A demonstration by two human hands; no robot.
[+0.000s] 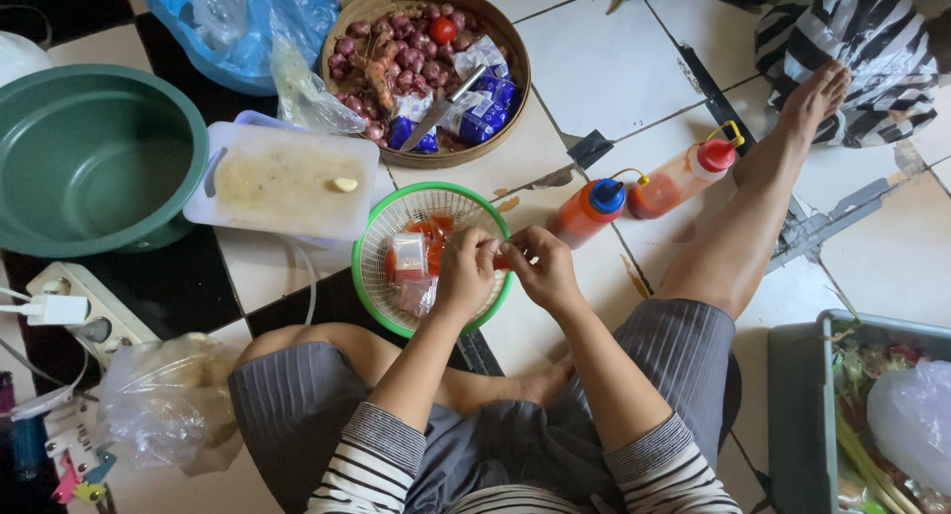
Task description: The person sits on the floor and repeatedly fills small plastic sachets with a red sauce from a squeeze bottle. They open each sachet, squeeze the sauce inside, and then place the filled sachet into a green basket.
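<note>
— So, where do we see the hands?
— At the frame's centre: our left hand (464, 268) and right hand (541, 268) meet over the green basket (381, 239), fingers pinched shut together on a small red packet (500, 261).
— And around them?
— Two sauce bottles (586, 211) lie just right of the basket; a white cutting board (287, 180) sits upper left, with a green tub (89, 153) beyond.
</note>
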